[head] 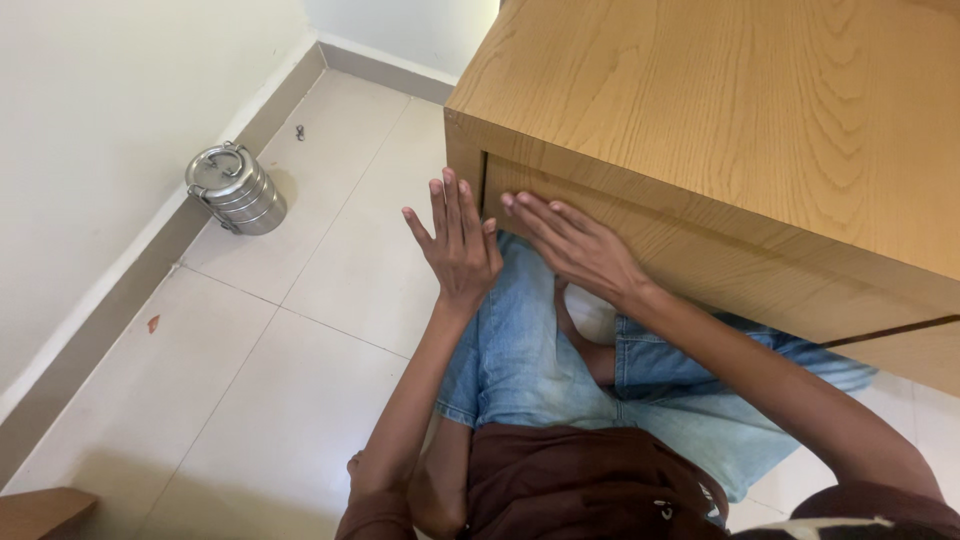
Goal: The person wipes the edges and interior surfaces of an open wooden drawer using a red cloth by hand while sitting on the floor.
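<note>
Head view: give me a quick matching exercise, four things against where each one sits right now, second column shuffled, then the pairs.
Things:
1. left hand
2. right hand
3. steel stacked container
4. wooden desk

Places:
A. on the floor tiles beside the wall skirting
B. flat against the desk's front panel, fingers pointing left
C. fills the upper right, above the person's knees
D. fingers spread and pointing up, at the desk's left front corner

Pairs: 1-D, 2-B, 3-A, 4-C
</note>
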